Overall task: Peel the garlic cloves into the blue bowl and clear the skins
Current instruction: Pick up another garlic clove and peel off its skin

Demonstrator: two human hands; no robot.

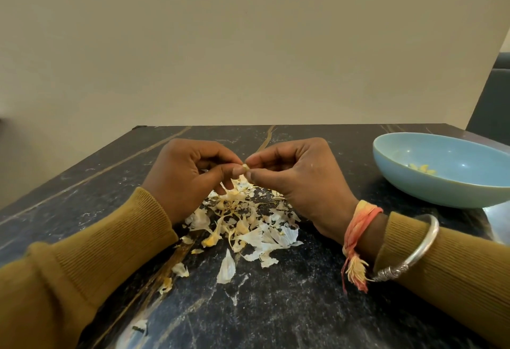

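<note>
Pale and papery, the garlic clove (245, 168) sat pinched between both hands above the middle of the table, the thumb and forefinger of the left hand (190, 175) gripping it from one side and those of the right hand (300, 180) from the other. Both hands had their remaining fingers curled inward, backs turned up, forearms angling in from the near corners. Directly beneath lay the skins (248, 224), a loose heap of white and yellowish flakes, with stray pieces nearer the person. Well to the right stood the blue bowl (441, 191), a few yellow peeled cloves (422, 169) in its bottom. Dark veined stone formed the table (303, 307). Mustard ribbed sleeves (110, 244) covered both arms; the right wrist wore an orange thread (358, 224) and a silver bangle (414, 255)
</note>
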